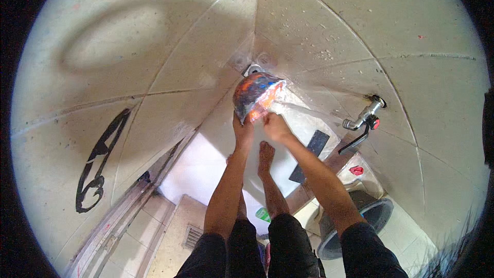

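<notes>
A rounded, bowl-shaped thing (pixel 257 94) is held up in front of me, patterned in orange, dark blue and grey, its surface shiny and wet. My left hand (pixel 243 129) grips its lower left edge, with the fingers partly hidden by it. Close to its lower right side is my right hand (pixel 276 127), fingers curled and blurred; whether it holds something there cannot be made out. From the metal tap (pixel 363 116) on the right wall, a stream of water (pixel 309 110) shoots leftward to the bowl-shaped thing.
Below lies a white floor or basin (pixel 200 162) with my bare foot (pixel 266 157). A black flat strip (pixel 309 155) lies to the right, near a red item (pixel 356 170) and a dark bucket (pixel 378 216). A drain grate (pixel 193 236) and green packet (pixel 263 214) are nearer. Tiled walls meet ahead.
</notes>
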`<state>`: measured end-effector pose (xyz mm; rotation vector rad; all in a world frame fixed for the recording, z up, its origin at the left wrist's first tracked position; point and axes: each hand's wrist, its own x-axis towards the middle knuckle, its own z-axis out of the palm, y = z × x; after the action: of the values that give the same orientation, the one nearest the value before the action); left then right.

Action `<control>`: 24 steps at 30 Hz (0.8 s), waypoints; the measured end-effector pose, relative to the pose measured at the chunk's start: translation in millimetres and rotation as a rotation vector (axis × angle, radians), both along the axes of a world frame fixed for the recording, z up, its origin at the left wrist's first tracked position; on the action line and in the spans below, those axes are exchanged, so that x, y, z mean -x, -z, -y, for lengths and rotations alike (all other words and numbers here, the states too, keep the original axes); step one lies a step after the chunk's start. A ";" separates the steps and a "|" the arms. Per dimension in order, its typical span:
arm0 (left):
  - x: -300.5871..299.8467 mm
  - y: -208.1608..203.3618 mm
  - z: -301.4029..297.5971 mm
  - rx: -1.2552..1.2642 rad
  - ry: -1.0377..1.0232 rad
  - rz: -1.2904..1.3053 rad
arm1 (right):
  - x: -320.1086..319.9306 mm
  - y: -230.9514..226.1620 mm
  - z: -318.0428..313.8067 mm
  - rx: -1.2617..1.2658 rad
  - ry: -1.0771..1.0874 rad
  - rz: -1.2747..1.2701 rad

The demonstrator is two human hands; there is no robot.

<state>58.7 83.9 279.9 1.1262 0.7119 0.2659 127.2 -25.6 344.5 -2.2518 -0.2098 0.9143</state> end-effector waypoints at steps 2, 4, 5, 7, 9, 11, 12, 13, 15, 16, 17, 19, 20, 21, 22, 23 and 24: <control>-12.1 -20.8 12.2 -0.170 -0.042 -0.019 | -12.3 -4.4 1.2 0.015 0.106 -0.058; -25.2 -38.4 16.5 -0.018 -0.013 -0.101 | 9.9 20.4 7.2 0.007 0.076 0.029; -19.6 -37.2 7.0 0.096 -0.054 -0.090 | 14.9 8.8 -3.9 0.001 0.055 0.028; -10.0 -38.3 -4.1 0.152 -0.104 -0.066 | 6.4 -7.4 -6.3 0.013 0.066 -0.068; -17.7 -43.2 -12.0 0.026 -0.114 -0.025 | -23.3 -9.3 2.8 0.050 0.155 -0.082; -43.1 -73.6 8.1 0.238 -0.133 0.007 | 2.2 29.6 26.7 0.141 0.003 -0.023; -46.3 -68.5 13.9 0.092 -0.098 0.005 | 20.8 40.5 23.8 0.162 -0.095 -0.001; -49.6 -62.4 19.7 -0.059 -0.067 -0.001 | 30.6 15.2 11.4 0.006 -0.084 0.124; -45.2 -52.0 13.3 -0.185 0.007 -0.050 | 25.6 34.4 7.2 0.075 -0.060 0.030; -44.9 -53.4 16.3 -0.132 0.060 -0.088 | 21.8 42.7 17.2 0.142 -0.019 -0.010; -43.3 -55.7 12.8 -0.129 0.036 -0.064 | 14.7 33.3 28.7 0.075 0.052 0.076; -40.6 -57.6 9.2 -0.071 -0.096 -0.020 | 4.9 33.2 42.5 0.081 0.307 -0.078; -34.2 -50.4 4.1 -0.155 -0.086 -0.034 | 2.7 25.7 42.0 0.052 0.336 -0.088; -25.7 -43.9 -3.7 -0.242 -0.078 -0.048 | 0.7 20.2 35.6 -0.141 0.472 -0.311; -17.6 -50.7 -2.6 -0.342 -0.046 -0.110 | 1.4 10.8 27.6 -0.324 0.613 -0.538; -12.3 -59.7 0.3 -0.439 -0.015 -0.169 | 0.8 5.8 24.0 -0.510 0.754 -0.758; -5.9 -69.1 1.1 -0.536 0.013 -0.229 | 1.3 2.4 14.8 -0.602 0.814 -0.820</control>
<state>64.5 82.8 349.1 1.6904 0.8620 0.3307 126.0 -40.4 342.1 -1.0977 0.6663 1.0275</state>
